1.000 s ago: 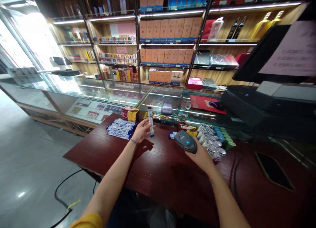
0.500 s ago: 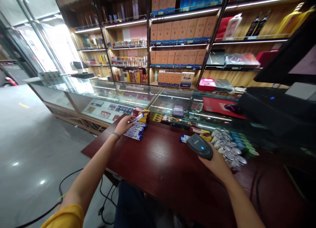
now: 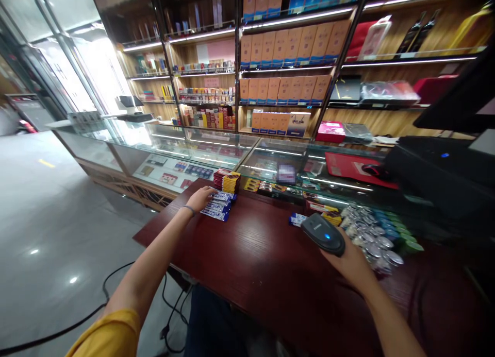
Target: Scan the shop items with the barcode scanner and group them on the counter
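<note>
My left hand point(image 3: 202, 199) is closed at the left end of the uppermost blue-and-white packet point(image 3: 224, 196), low against the others. Several more blue-and-white packets point(image 3: 215, 213) lie overlapping in a row just below it. Behind them stands a stack of red-and-yellow boxes point(image 3: 227, 181). My right hand point(image 3: 350, 259) grips a black barcode scanner point(image 3: 323, 233) with a lit blue light, held above the wooden counter. Beyond the scanner's tip, other blue-and-white packets point(image 3: 297, 219) are partly covered by it.
Silver-lidded containers point(image 3: 371, 238) and green-topped ones point(image 3: 406, 238) crowd the counter point(image 3: 240, 264) at right. A glass display case point(image 3: 266, 158) runs along the back. A mouse point(image 3: 373, 170) sits on a red mat point(image 3: 340, 166). Cables point(image 3: 170, 316) hang below the left edge.
My left hand has lowered the raised blue-and-white packet onto the row behind the others. My right hand still holds the scanner. The whole view has shifted slightly.
</note>
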A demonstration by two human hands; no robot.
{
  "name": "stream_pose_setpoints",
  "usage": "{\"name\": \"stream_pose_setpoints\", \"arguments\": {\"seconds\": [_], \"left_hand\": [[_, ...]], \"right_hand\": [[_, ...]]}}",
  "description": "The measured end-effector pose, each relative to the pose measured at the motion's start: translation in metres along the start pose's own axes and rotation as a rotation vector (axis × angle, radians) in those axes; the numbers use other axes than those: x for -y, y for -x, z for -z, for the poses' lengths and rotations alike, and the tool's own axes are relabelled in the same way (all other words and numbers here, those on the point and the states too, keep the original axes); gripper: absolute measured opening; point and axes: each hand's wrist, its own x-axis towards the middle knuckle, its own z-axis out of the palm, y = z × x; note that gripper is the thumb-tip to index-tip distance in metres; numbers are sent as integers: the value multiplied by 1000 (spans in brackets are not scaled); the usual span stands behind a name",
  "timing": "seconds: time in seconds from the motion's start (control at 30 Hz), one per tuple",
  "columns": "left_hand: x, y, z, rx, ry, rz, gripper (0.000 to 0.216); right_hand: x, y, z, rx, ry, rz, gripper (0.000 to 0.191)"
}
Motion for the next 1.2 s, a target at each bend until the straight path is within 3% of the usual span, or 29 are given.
{"name": "stream_pose_setpoints", "arguments": {"seconds": [0.43, 0.67, 0.83, 1.03, 1.2], "left_hand": [[-2, -1, -6, -26, 7, -29, 38], [-29, 2, -7, -110, -16, -69, 41], [-79, -6, -24, -190, -41, -156, 49], [-171, -25, -64, -217, 74, -319, 51], [-245, -43, -106, -156, 232, -443, 48]], "right_hand": [[1, -1, 1, -3, -31, 57, 58], [17, 1, 7, -55, -58, 34, 53], [22, -1, 16, -139, -110, -25, 52], [23, -1, 35, -189, -229, -106, 60], [15, 0, 47, -186, -297, -136, 55]]}}
